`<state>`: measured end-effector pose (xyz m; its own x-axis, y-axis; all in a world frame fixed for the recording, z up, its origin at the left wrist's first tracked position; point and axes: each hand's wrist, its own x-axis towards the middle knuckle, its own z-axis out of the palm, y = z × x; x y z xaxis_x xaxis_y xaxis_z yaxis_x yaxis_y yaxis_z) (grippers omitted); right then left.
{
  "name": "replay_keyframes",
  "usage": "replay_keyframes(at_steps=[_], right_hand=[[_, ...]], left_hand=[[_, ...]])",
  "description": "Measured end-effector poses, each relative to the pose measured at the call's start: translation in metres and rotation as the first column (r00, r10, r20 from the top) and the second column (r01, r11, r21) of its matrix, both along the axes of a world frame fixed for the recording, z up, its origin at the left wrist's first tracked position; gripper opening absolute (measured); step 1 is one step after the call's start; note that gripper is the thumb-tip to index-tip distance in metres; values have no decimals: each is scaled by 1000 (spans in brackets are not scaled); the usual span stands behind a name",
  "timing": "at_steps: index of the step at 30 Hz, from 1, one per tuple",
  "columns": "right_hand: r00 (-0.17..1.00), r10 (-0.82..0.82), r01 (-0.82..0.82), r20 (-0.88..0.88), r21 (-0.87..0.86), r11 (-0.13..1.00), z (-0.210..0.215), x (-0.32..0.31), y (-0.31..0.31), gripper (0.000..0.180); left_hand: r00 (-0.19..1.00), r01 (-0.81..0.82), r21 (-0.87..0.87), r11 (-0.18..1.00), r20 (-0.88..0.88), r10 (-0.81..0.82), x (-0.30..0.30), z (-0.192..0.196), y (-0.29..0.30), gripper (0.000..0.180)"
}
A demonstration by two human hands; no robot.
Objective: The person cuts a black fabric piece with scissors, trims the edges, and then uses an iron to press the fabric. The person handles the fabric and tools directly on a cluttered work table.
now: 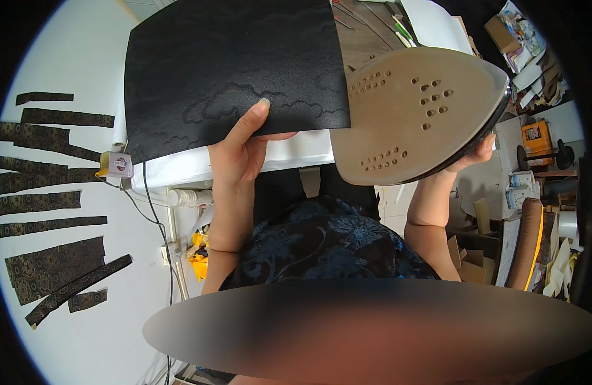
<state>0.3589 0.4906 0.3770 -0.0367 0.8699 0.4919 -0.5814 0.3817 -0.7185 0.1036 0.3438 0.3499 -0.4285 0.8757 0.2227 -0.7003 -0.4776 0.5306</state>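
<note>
My left hand [240, 151] grips the near edge of a large black sheet [235, 64], thumb on top and fingers beneath. The sheet has a smooth, leather-like face with raised cloud-shaped outlines. To its right, my right hand [477, 155] holds up a clothes iron [411, 122], fingers wrapped round its far side, where the handle is hidden. The iron's tan soleplate, dotted with groups of steam holes, faces me and is tilted. In this view the sheet's right edge overlaps the soleplate's left part; I cannot tell whether they touch.
On the white table [126, 282] at left lie several dark patterned fabric strips [49, 260]. A small white box [116, 165] with a cord sits at its edge. Slim tools [402, 29] and white paper [437, 24] lie beyond the iron. Boxes, rolls and scraps crowd the right side.
</note>
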Motion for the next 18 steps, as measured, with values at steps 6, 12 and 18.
replay_keyframes(at_steps=[6, 12, 18], right_hand=[[999, -28, 27, 44, 23, 999, -1, 2, -2, 68], [997, -2, -3, 79, 65, 998, -2, -1, 2, 71], [997, -23, 16, 76, 94, 995, -5, -6, 6, 71]], left_hand=[[975, 68, 22, 997, -212, -61, -10, 0, -4, 21], [969, 37, 5, 999, -245, -35, -12, 2, -5, 20], [987, -68, -101, 993, -152, 52, -4, 16, -6, 17]])
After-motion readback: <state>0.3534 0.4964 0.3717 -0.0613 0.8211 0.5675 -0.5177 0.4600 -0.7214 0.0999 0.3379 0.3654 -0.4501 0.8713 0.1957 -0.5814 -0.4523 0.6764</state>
